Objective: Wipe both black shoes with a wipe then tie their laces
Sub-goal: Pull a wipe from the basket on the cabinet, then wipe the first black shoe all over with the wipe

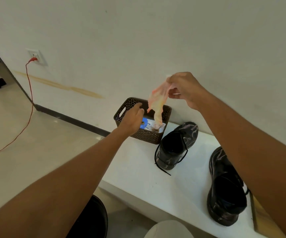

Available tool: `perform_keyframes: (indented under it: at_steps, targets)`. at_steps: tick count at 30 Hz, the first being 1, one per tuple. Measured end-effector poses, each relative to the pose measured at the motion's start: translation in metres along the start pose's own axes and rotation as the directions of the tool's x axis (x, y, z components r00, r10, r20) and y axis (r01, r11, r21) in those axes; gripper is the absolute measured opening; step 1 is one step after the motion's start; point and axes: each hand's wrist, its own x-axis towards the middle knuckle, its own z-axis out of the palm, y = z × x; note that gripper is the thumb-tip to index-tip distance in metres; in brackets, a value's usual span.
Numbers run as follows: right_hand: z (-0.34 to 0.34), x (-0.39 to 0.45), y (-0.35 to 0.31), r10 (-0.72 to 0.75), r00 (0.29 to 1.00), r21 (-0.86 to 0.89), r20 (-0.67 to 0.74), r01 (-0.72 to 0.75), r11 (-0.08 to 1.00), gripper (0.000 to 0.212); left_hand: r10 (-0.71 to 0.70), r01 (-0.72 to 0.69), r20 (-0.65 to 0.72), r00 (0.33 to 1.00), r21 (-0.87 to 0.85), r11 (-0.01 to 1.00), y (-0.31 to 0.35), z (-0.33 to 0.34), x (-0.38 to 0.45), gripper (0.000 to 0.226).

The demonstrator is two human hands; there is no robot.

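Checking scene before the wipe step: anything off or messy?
Yes: a yellowish streak stains the wall left of the basket. The near shoe has untied laces trailing onto the white bench.

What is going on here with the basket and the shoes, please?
A person is pulling a wipe up out of a pack in the brown basket, pinching it with the right hand. The left hand reaches into the basket at the pack. Two black shoes stand on the white bench, laces untied.

White bench (138, 169): basket (149, 135), two shoes (176, 146).
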Motion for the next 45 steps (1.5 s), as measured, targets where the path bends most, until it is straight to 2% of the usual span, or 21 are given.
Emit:
perform_keyframes:
  at_steps: [2,6,10,16,20,26,33,35,38,40,41,42,45]
  targets:
    - [-0.011,-0.021,0.003,0.011,1.000,0.018,0.000,-0.011,1.000,0.011,-0.013,0.009,-0.017,1.000,-0.216,0.976,0.019,0.011,-0.015,0.041]
    - [-0.033,-0.064,0.019,0.022,0.999,0.046,-0.025,-0.020,0.999,0.013,0.072,-0.055,0.043,0.996,-0.314,0.948,0.047,0.036,-0.042,0.037]
    - [-0.057,-0.105,0.040,0.060,0.998,0.074,-0.019,-0.058,0.996,0.015,0.115,-0.067,0.127,0.985,-0.335,0.940,0.069,0.064,-0.070,0.026]
    - [-0.105,-0.157,0.078,0.125,0.988,0.223,-0.088,-0.103,0.969,0.015,0.055,0.052,0.293,0.955,-0.343,0.938,0.084,0.106,-0.102,0.024]
    - [-0.130,-0.191,0.114,0.236,0.955,0.419,-0.178,-0.144,0.897,0.015,0.038,0.103,0.393,0.919,-0.331,0.938,0.092,0.133,-0.125,0.022]
    - [-0.152,-0.238,0.162,0.355,0.908,0.620,-0.224,-0.149,0.771,0.018,0.009,0.105,0.519,0.855,-0.189,0.976,0.097,0.174,-0.157,0.017]
    - [-0.154,-0.264,0.201,0.465,0.865,0.855,-0.188,-0.089,0.511,0.014,-0.006,0.165,0.522,0.853,-0.259,0.952,0.116,0.193,-0.166,0.017]
    - [-0.153,-0.265,0.202,0.454,0.882,0.912,-0.126,-0.077,0.403,0.023,0.002,0.169,0.515,0.857,-0.284,0.944,0.125,0.195,-0.165,0.015]
    - [-0.155,-0.266,0.200,0.404,0.913,0.971,-0.059,-0.041,0.234,0.051,0.029,0.154,0.496,0.868,-0.325,0.933,0.136,0.199,-0.164,0.015]
    - [-0.162,-0.268,0.201,0.360,0.932,0.993,-0.027,-0.016,0.115,0.058,0.050,0.154,0.479,0.876,-0.375,0.914,0.140,0.204,-0.164,0.018]
    - [-0.165,-0.269,0.201,0.351,0.936,0.995,-0.009,-0.025,0.093,0.061,0.058,0.157,0.468,0.882,-0.407,0.900,0.142,0.206,-0.164,0.020]
    - [-0.166,-0.270,0.200,0.350,0.937,0.992,0.003,-0.047,0.118,0.065,0.063,0.160,0.456,0.888,-0.435,0.886,0.144,0.209,-0.163,0.023]
    - [-0.168,-0.271,0.199,0.393,0.919,0.941,0.029,-0.157,0.298,0.073,0.065,0.162,0.435,0.898,-0.464,0.871,0.145,0.215,-0.162,0.029]
